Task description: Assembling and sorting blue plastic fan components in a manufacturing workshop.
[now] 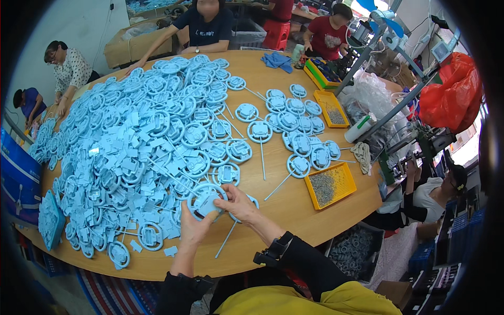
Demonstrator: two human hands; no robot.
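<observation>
Blue toy steering wheel [206, 200] sits upright between both hands above the counter [294, 207] edge. Left hand [193, 227] grips its lower rim, right hand [239, 202] pinches the right side. Stick [227, 239] trails down-left, nearer the right hand.

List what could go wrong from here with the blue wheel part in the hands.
1. The left hand and right hand hold a blue wheel part close to the table edge; if it slips it may fall off.
2. The big heap of blue parts lies right beside the hands, so a stray elbow might push pieces off.
3. The yellow tray of small metal pieces sits near the right edge and might be knocked and spilled.
</observation>
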